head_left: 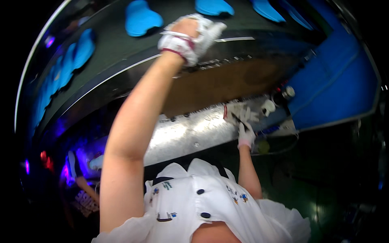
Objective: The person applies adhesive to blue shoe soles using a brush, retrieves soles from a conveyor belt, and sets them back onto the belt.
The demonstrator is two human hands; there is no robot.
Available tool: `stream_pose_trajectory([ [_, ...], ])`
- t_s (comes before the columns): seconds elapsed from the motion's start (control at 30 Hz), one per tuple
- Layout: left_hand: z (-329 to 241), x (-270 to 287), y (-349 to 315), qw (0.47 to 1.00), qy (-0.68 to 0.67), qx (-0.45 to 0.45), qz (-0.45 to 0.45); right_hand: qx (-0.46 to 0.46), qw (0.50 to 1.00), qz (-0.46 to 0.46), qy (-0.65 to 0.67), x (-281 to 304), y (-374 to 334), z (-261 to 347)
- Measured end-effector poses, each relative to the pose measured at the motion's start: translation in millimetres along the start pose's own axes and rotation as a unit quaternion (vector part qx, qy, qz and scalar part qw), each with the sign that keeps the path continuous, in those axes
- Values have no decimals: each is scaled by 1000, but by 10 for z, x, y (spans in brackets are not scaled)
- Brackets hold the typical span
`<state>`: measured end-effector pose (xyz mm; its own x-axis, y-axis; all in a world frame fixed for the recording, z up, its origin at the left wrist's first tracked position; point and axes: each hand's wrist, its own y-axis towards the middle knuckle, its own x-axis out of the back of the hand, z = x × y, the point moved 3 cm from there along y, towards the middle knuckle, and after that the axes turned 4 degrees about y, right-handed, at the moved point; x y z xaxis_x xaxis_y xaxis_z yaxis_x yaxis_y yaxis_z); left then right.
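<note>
My left hand (192,38), in a white knit glove with a dark red cuff, is raised over the near edge of a dark belt (109,52). It is blurred, its fingers appear stretched to the right, and nothing shows in them. A blue shoe insole (142,18) lies just left of it, and another blue insole (214,7) lies just beyond. Lower right, my right hand (246,135) wears a white glove and is closed around a thin dark tool (236,118), whose exact kind is unclear. That hand is beside a loose white glove (239,111) on a metal ledge (194,131).
More blue insoles (83,48) lie along the curved belt to the left and far right. A dark container with a pale lid (288,92) stands by a blue panel (336,81) at right. At lower left, another person's hand (81,181) is near a shoe sole (72,164).
</note>
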<state>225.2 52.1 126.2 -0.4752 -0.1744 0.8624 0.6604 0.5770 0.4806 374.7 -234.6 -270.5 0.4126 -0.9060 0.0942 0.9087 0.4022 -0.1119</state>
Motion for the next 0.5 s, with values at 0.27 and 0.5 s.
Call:
stream_pose_trajectory([
  [0.27,-40,35,-24,999,-17,22,23,-74,972,33,222,244,-56,144],
  [0.5,-539,-11,-444,959,144,-241,26,-56,994,85,31,151,-47,190],
])
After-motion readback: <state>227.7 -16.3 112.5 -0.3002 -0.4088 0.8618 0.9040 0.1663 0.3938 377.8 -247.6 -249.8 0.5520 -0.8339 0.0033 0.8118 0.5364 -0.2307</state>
